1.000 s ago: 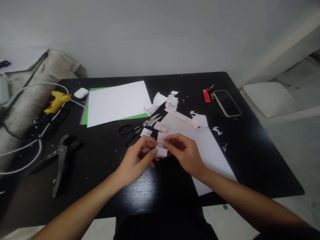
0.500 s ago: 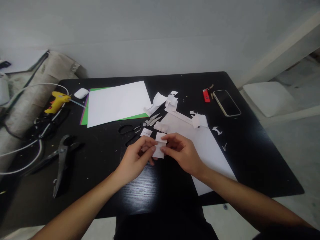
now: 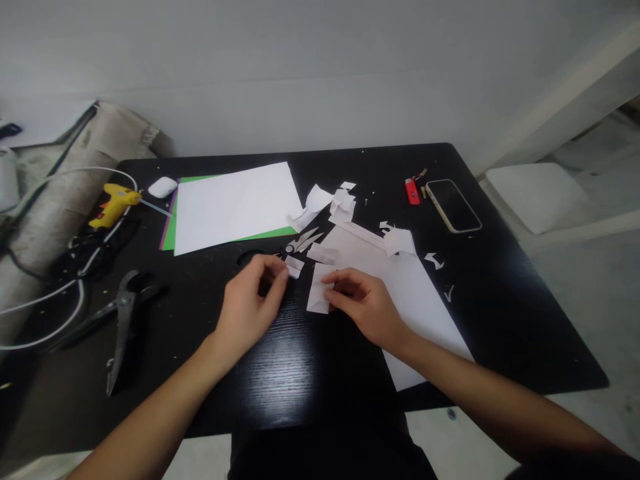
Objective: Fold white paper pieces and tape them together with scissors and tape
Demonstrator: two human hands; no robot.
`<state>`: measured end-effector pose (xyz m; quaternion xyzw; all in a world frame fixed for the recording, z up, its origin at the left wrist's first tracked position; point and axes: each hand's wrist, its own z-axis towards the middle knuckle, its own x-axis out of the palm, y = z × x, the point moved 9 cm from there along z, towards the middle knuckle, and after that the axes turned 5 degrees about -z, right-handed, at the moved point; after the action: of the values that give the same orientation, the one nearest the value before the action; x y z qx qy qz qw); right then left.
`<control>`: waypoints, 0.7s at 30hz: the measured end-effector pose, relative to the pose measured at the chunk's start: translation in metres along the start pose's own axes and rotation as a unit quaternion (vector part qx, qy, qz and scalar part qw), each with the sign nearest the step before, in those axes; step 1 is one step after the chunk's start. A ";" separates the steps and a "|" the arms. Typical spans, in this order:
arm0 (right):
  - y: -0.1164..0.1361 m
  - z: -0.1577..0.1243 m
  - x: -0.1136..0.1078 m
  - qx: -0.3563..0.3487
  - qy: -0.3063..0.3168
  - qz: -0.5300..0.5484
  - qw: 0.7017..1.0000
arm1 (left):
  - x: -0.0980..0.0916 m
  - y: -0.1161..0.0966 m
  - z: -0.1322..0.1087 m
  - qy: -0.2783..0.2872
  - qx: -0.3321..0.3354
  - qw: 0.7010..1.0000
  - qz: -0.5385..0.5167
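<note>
Head camera: from my remote seat I see both bare hands over a black wood-grained tabletop [image 3: 510, 313], and the hold has just changed. Half a second ago both hands shared one creased white rectangular paper piece [image 3: 317, 293]; now the right hand [image 3: 367, 308] keeps it alone, thumb on the near face and fingers behind, clamped on its right edge. That piece sits in front of the person, left of the right hand, showing more of its face now that the left fingers no longer cover it.

The left hand [image 3: 249, 303] has moved off to the left, beside a small folded white paper piece [image 3: 294, 267]. Its thumb and forefinger come close together at that piece's left edge; I cannot tell whether they pinch it or only touch it. As I judge it, the larger piece now depends on the right grip alone, and the left is free to deal with the smaller one.

Just beyond, I make out a pale folded paper strip [image 3: 323, 254] and open black-handled metal scissors [image 3: 306, 241], their handles partly hidden by the left hand. A large white paper sheet [image 3: 417, 287] runs beneath the right wrist.
</note>
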<state>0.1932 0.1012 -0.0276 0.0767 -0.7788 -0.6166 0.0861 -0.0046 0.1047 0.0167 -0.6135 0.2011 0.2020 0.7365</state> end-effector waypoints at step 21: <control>0.001 0.003 -0.001 -0.035 -0.004 -0.066 0.997 | 0.014 0.006 0.007 0.007 0.049 0.947 0.319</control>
<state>0.1937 0.1045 -0.0271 0.1227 -0.7500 -0.6483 0.0451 0.0037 0.1135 0.0053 -0.4820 0.4011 0.4117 0.6613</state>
